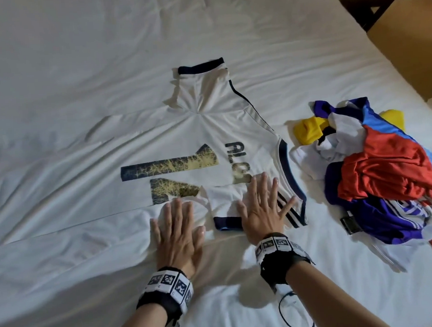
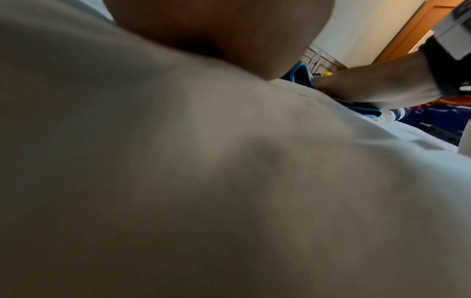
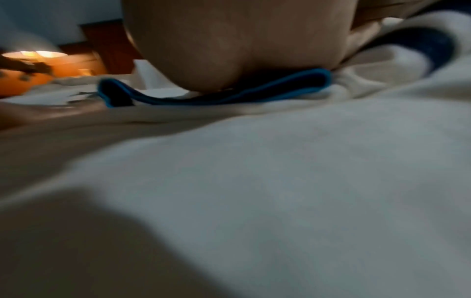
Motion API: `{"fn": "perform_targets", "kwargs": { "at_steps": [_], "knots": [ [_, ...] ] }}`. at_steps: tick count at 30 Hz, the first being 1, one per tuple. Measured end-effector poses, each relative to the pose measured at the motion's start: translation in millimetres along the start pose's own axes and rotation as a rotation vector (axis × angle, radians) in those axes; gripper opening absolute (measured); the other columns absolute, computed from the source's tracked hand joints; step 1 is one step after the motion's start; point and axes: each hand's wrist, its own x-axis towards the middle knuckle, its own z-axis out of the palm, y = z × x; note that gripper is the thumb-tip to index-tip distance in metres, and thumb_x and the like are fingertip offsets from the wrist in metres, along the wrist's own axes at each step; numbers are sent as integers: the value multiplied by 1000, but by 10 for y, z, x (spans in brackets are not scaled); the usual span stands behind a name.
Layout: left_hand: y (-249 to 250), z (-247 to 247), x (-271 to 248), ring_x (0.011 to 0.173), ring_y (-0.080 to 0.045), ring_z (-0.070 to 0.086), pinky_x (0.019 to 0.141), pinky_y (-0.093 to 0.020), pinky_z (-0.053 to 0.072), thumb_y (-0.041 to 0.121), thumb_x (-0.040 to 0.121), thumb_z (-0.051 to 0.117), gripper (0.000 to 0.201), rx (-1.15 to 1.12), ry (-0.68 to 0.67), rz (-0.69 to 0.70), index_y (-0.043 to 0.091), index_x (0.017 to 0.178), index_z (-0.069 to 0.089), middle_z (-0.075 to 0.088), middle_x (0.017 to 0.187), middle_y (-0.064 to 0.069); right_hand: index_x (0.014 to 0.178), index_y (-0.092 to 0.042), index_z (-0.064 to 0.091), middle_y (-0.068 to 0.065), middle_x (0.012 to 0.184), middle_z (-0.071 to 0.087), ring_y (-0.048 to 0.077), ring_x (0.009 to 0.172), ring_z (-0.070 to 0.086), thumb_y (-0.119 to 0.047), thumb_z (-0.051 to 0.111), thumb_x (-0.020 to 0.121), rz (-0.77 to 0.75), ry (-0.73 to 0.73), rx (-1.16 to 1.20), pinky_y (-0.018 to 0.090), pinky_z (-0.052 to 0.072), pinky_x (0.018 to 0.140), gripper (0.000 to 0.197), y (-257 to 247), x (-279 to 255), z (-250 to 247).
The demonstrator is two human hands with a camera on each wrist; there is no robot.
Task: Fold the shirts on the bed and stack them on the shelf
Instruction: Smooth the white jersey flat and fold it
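A white jersey [image 1: 208, 128] with navy trim and a cracked gold number lies spread back-up on the bed [image 1: 79, 58]. One sleeve is folded in over its near side. My left hand [image 1: 179, 230] lies flat on the white fabric by the number. My right hand [image 1: 263, 206] presses flat with spread fingers on the folded sleeve, beside its navy cuff [image 1: 228, 224]. In the right wrist view the heel of my palm sits on that cuff [image 3: 229, 96]. The left wrist view shows mostly white fabric [image 2: 229, 181], with my right hand [image 2: 377, 84] on it.
A heap of unfolded shirts [image 1: 386, 177] in red, blue, purple, yellow and white lies on the bed to the right of the jersey. The bed's right edge [image 1: 389, 61] runs diagonally, with floor and dark furniture [image 1: 366, 3] beyond. A lit lamp [image 3: 38, 54] glows far left.
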Motion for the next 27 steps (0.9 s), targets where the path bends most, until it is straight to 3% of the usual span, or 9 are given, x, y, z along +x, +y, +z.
{"fn": "perform_targets", "kwargs": {
  "at_steps": [3,7,10,12,17,19,21,23,27],
  "knots": [
    [-79,-110,8,149,-24,16,116,-58,4,52,100,10,61,-40,16,32,27,153,27,16,162,-1,155,-25,-4,-5,161,-17,22,148,-19,-53,14,98,-341,31,46,62,-21,110,65,-452,-156,19],
    [-594,-393,18,140,-24,38,112,-64,17,27,96,39,49,-60,170,-82,16,144,44,40,152,-5,155,-20,15,-5,163,-3,22,150,-9,-39,31,100,-616,-29,79,61,-8,112,61,-899,-293,190],
    [-1227,-675,69,118,-33,54,104,-71,25,11,87,58,40,39,238,-173,11,127,59,61,126,-11,149,-16,34,1,157,30,25,149,16,-28,33,96,-626,-27,78,61,2,114,55,-1160,-209,221],
    [-1563,-826,86,100,-34,57,98,-67,32,22,85,54,28,133,242,-146,13,109,65,65,105,-8,143,-16,44,3,144,46,26,142,31,-26,32,96,-552,-10,80,64,3,115,50,-1313,-68,164],
    [-1858,-955,87,88,-29,56,85,-50,37,34,86,34,31,74,179,-1,23,84,63,63,85,4,115,-25,57,-3,123,58,29,132,35,-30,47,97,-448,-109,-46,72,3,109,22,-1604,219,-12],
    [-1860,-951,108,91,-33,59,87,-53,38,34,88,38,32,26,268,-43,17,89,66,64,91,-1,117,-23,55,0,126,55,30,131,36,-26,44,98,-394,-85,-58,72,8,109,22,-1667,213,-34],
    [-1754,-857,96,115,-38,56,103,-61,29,35,90,50,38,54,307,-101,10,114,64,61,118,-12,138,-23,41,4,148,36,31,142,23,-28,39,100,-385,-47,-31,72,-4,110,38,-1722,101,23],
    [-1534,-660,-2,137,-33,39,111,-60,11,41,93,47,56,56,219,-47,9,139,47,45,146,-14,153,-23,17,0,163,6,28,150,-2,-35,32,101,-488,-7,10,67,-17,109,56,-1751,-146,173],
    [-1396,-414,-281,148,-25,19,110,-63,14,49,95,31,63,81,0,66,26,153,25,19,161,-2,156,-24,8,-4,163,-6,19,150,-10,-46,23,99,-612,-113,41,61,-5,113,62,-1699,-533,538]
  ]
}}
